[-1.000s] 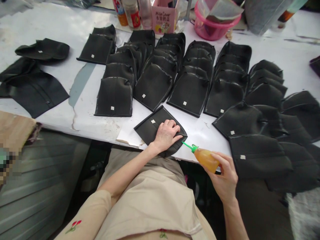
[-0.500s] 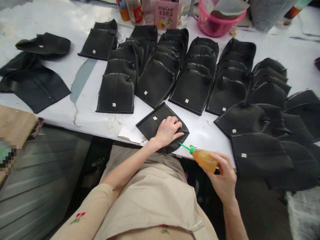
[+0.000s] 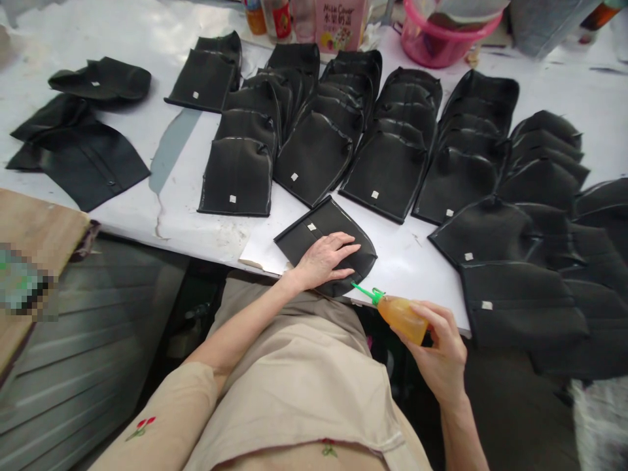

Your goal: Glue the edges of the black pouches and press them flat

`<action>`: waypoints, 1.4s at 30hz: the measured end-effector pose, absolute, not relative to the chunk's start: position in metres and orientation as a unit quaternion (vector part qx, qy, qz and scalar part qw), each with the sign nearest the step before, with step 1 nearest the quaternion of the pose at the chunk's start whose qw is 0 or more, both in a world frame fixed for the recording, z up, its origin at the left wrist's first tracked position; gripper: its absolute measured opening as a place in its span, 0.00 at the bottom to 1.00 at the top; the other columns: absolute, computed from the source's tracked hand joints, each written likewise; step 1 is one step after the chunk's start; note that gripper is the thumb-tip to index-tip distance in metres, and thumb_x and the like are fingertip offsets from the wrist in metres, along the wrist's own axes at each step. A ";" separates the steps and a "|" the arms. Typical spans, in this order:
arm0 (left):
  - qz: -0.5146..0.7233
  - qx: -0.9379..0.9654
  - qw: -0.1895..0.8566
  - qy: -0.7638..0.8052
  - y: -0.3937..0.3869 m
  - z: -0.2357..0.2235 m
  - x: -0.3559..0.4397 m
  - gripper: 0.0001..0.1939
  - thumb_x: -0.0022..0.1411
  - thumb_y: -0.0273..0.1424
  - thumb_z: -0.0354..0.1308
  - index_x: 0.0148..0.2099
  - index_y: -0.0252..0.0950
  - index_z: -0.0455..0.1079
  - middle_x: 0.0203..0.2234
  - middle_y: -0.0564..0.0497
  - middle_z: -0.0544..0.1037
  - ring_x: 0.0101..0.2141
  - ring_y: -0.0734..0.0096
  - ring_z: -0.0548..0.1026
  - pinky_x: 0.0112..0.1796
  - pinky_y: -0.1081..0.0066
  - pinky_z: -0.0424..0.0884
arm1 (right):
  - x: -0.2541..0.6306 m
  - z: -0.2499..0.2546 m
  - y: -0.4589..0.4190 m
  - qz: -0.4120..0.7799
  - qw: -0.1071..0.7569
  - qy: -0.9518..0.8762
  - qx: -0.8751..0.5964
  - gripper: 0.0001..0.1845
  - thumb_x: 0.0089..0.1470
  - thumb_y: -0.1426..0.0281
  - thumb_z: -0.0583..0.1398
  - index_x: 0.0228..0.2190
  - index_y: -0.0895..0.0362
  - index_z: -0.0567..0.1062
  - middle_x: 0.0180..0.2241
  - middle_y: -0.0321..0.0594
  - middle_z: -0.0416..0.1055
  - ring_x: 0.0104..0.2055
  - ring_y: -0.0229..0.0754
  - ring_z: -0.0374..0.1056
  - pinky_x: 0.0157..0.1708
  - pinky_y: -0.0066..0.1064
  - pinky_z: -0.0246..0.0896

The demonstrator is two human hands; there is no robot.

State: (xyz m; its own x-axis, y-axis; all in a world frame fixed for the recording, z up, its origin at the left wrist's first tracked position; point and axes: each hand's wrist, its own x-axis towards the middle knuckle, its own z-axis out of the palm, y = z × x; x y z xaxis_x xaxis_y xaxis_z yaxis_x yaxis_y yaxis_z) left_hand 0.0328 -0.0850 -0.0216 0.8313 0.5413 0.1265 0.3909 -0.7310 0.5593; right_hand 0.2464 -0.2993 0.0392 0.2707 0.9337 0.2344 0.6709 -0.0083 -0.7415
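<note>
My left hand (image 3: 324, 259) lies flat with fingers stretched out on a black fabric piece (image 3: 318, 229) at the white table's front edge. My right hand (image 3: 441, 353) is closed round a small bottle of amber glue (image 3: 401, 315) with a green nozzle. The nozzle tip points at the near right edge of that black piece, just short of my left fingertips. The bottle hangs a little off the table's edge.
Several rows of overlapping black pieces (image 3: 387, 163) with small white tags cover the white table (image 3: 137, 72). More black pieces (image 3: 83, 157) lie at the left. A pink basin (image 3: 441, 39), a pink box (image 3: 338, 23) and bottles stand at the back. A brown board (image 3: 34, 235) sits at the left.
My left fingers have spread flatter over the black piece. The glue bottle's nozzle has slid down along the piece's right edge toward me. The view has shifted slightly.
</note>
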 end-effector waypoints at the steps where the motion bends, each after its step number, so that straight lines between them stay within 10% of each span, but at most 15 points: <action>1: 0.143 0.919 0.265 0.253 -0.085 -0.022 0.033 0.27 0.67 0.38 0.63 0.66 0.38 0.67 0.63 0.40 0.70 0.64 0.54 0.65 0.62 0.55 0.66 | 0.246 0.039 -0.300 0.166 0.397 -0.581 -0.691 0.23 0.55 0.70 0.71 0.51 0.47 0.76 0.48 0.43 0.72 0.49 0.50 0.72 0.46 0.43 0.74; 42: 0.174 0.916 0.269 0.243 -0.083 -0.026 0.033 0.27 0.67 0.37 0.63 0.65 0.37 0.68 0.61 0.39 0.72 0.63 0.54 0.66 0.61 0.54 0.66 | 0.220 0.024 -0.309 0.220 0.412 -0.565 -0.680 0.25 0.55 0.71 0.71 0.53 0.47 0.75 0.49 0.43 0.70 0.52 0.50 0.70 0.48 0.43 0.72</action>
